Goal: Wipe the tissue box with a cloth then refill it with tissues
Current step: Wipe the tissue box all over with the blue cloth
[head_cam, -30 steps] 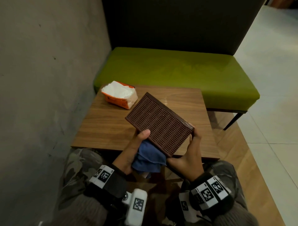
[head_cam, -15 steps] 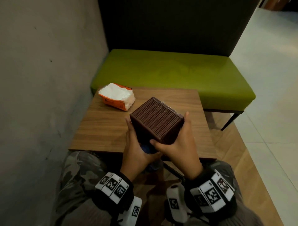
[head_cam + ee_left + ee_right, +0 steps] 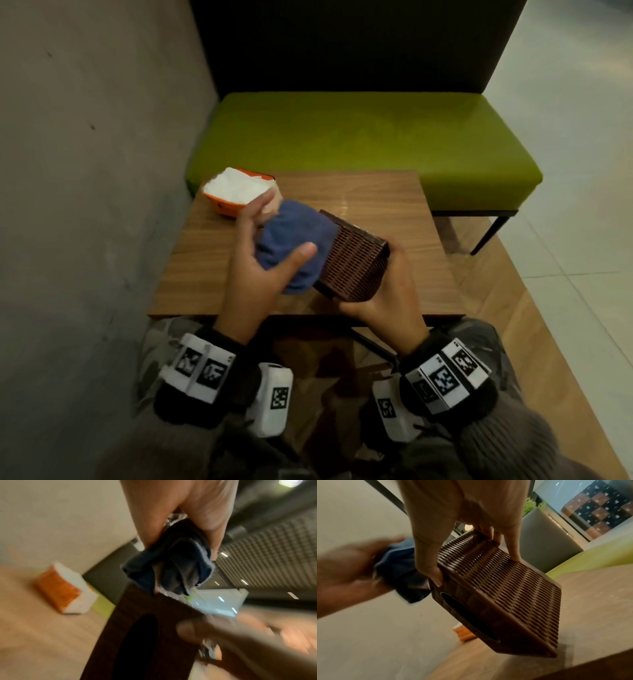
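Observation:
My right hand (image 3: pixel 383 301) grips a dark brown woven tissue box (image 3: pixel 356 263) and holds it tilted above the wooden table (image 3: pixel 387 205). Thumb and fingers clamp its ribbed side (image 3: pixel 496 577), and the oval slot (image 3: pixel 467 615) faces down and left. My left hand (image 3: pixel 260 253) holds a bunched blue cloth (image 3: pixel 291 246) against the box's left side. The left wrist view is blurred but shows the cloth (image 3: pixel 169 566) pinched between thumb and fingers above the box (image 3: pixel 137 635). An orange pack of white tissues (image 3: pixel 236 192) lies at the table's far left corner.
A green cushioned bench (image 3: pixel 359 137) with a dark backrest stands behind the table. A grey concrete wall (image 3: pixel 85 171) runs close along the left. My camouflage-clad knees (image 3: pixel 164 339) sit under the table's near edge. Pale floor tiles (image 3: pixel 582 240) lie to the right.
The box has turned in my right hand from flat to tilted on its side. My left hand has come out from beneath it and brought the blue cloth up onto its left face.

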Motion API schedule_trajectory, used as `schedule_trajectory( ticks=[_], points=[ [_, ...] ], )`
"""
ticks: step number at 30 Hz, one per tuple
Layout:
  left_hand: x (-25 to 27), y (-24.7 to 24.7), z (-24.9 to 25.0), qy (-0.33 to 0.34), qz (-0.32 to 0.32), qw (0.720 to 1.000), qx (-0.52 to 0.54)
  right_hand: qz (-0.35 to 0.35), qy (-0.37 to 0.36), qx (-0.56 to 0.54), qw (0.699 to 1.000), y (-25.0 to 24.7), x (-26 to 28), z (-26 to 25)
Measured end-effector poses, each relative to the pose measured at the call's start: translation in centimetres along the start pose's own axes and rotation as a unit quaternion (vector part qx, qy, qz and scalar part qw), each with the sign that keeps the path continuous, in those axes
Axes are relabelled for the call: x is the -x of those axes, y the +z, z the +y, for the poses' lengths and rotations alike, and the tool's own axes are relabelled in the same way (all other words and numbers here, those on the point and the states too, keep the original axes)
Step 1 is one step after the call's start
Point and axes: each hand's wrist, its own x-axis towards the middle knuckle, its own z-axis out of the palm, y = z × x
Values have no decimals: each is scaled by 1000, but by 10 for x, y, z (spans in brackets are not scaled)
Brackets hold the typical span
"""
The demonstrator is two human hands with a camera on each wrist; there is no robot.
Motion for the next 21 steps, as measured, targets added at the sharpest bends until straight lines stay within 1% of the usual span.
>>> schedule_trajectory(
  ticks=[1,2,3,4,5,6,7,8,9,10,11,12,13,14,16,17,18,19,20,21],
  points=[
    [7,15,3,63,-44,995,-59,-9,7,-6,1000,4,1,-1],
    [15,28,4,127,-94,980,-124,-27,24,-4,999,7,2,-1],
    [21,37,0,195,-144,951,-194,-57,46,-6,997,10,4,-1],
    [24,42,-8,259,-182,913,-259,-96,62,-8,993,12,6,0],
    [23,42,-17,299,-202,880,-308,-112,65,-12,991,12,8,-1],
    [18,39,-26,306,-208,866,-336,-91,38,-8,995,11,8,-1],
    [9,35,-31,284,-204,871,-345,-54,12,-11,998,10,8,0],
    [0,30,-33,241,-186,892,-334,-31,-15,-1,999,9,7,1],
    [-8,26,-34,189,-149,920,-309,-24,-35,12,999,7,8,0],
    [-13,23,-35,146,-95,943,-283,-22,-49,27,998,5,8,-2],
    [-12,21,-35,122,-47,955,-266,-18,-58,34,998,3,9,-4],
    [-6,21,-35,124,-22,957,-260,-11,-65,37,997,2,8,-5],
    [4,23,-34,149,-29,952,-266,-3,-70,34,997,2,7,-6],
    [18,26,-32,193,-60,939,-279,7,-71,29,997,1,5,-8],
    [43,27,-32,282,-141,902,-295,27,-71,30,997,0,1,-10],
    [43,22,-35,300,-159,893,-296,22,-78,38,996,-2,0,-11],
    [37,18,-38,290,-145,900,-292,5,-87,45,995,-4,1,-10],
    [29,14,-40,244,-103,921,-286,-14,-86,43,995,-5,3,-10],
    [19,11,-42,177,-40,945,-271,-20,-77,39,996,-5,6,-9],
    [11,10,-41,117,12,960,-253,-15,-72,37,997,-6,8,-8]
  ],
)
